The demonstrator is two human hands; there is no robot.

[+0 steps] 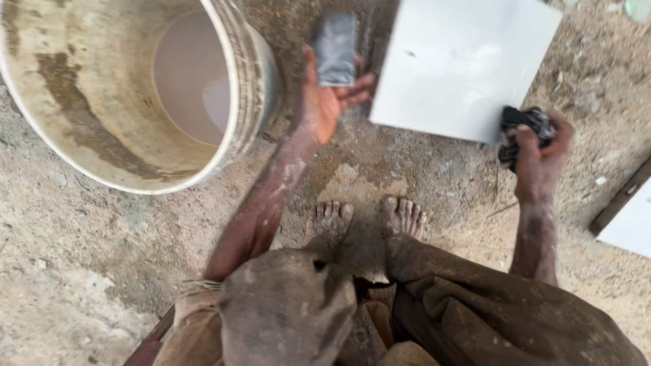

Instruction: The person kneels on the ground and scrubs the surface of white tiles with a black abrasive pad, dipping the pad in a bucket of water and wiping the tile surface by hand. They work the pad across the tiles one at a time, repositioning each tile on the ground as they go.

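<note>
While you squatted, your left hand [325, 102] gripped a grey block [335, 47] and your right hand [539, 152] clutched a black rag [522, 129].
The white tile [461, 61], braced only at its edges, could have slipped on the gritty ground [81, 230].

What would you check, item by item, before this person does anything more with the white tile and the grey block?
1. Left hand has a grip on the grey block: ok, the fingers curl round its lower end.
2. Right hand has a grip on the black object: ok, though what that object is cannot be told.
3. White tile lies flat on the ground: cannot tell, its far edge is out of view.
4. Tile face free of grit: mostly ok, one small dark speck shows.
5. Bucket holds water: ok, murky liquid shows at the bottom.
6. Bare feet clear of the tile: ok, apart from it.
</note>
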